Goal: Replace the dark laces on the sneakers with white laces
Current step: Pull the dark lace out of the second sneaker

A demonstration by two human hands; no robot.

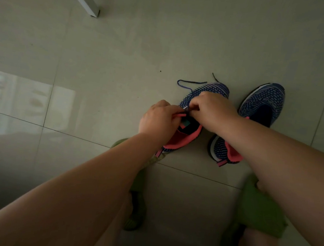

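Note:
Two blue knit sneakers with coral lining stand on the tiled floor. My left hand [158,118] grips the left sneaker [206,91] at the coral edge of its opening. My right hand [210,109] is closed over the same shoe's throat, pinching a thin lace end near the eyelets; which lace it is I cannot tell. A dark lace [189,83] trails from this shoe onto the floor past the toe. The right sneaker [263,101] sits untouched beside it, partly crossed by my right forearm, with no lace visible on it.
A white furniture leg [85,0] stands at the upper left. My feet in green slippers [259,208] rest on the floor below the shoes. Pale glossy tiles [124,52] surround everything, with a window reflection at the left.

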